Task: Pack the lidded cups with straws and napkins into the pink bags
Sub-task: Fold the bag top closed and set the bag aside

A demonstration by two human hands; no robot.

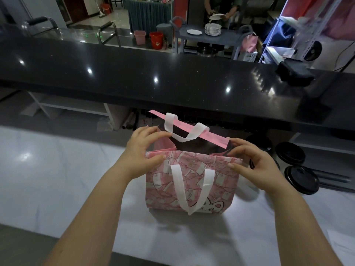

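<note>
The pink printed fabric bag (pixel 192 179) with white strap handles is stood upright on the white marble tabletop (pixel 57 179), dead centre, and its mouth is being held wide. The left rim, at 9 o'clock of the bag, is pinched by the left hand (pixel 142 150): the thumb is laid on the printed front panel and the fingers are curled over the top edge. The right rim, at 3 o'clock, is gripped the same way by the right hand (pixel 255 162), thumb in front, fingers hooked over the edge. The dark inside is laid open between them. One white handle (pixel 192 189) is draped down the front panel; the other (pixel 184 129) is flopped over the rear rim at 12 o'clock. Round black cup lids (pixel 301 179) are seen near the bag, at 3 o'clock; the cups beneath are hardly shown. A long glossy black counter (pixel 153 73) is stretched across at 12 o'clock.
</note>
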